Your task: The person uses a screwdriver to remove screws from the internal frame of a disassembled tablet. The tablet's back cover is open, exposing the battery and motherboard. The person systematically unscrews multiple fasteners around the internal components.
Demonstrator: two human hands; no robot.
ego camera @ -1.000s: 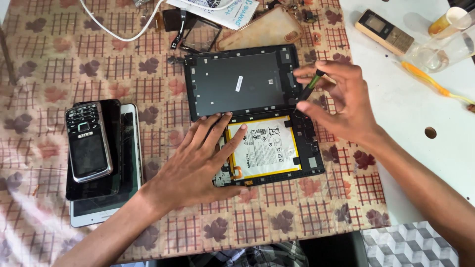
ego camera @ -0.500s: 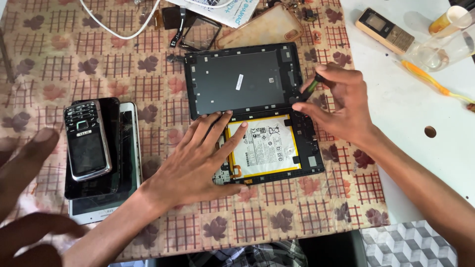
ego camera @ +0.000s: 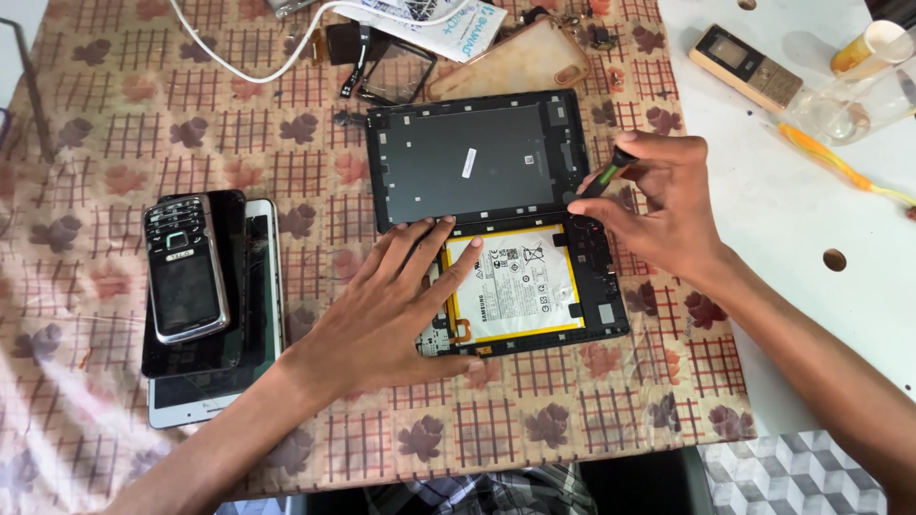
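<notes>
Left hand (ego camera: pixel 396 305) flat, fingers spread, on opened tablet (ego camera: pixel 496 219); right hand (ego camera: pixel 658 205) pinching screwdriver (ego camera: pixel 603 177).

The left hand (ego camera: pixel 382 319) covers the opened tablet's (ego camera: pixel 496 219) lower left corner and part of its battery (ego camera: pixel 520 286). The right hand's (ego camera: pixel 658 205) fingers (ego camera: pixel 620 215) hide most of a small tool (ego camera: pixel 606 176); its tip is too small to make out.

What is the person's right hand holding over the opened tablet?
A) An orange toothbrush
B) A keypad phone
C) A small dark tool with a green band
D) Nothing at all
C: the right hand pinches a small dark tool with a green band, its tip down at the opened tablet, while the left hand lies flat on the tablet's lower half.
</notes>
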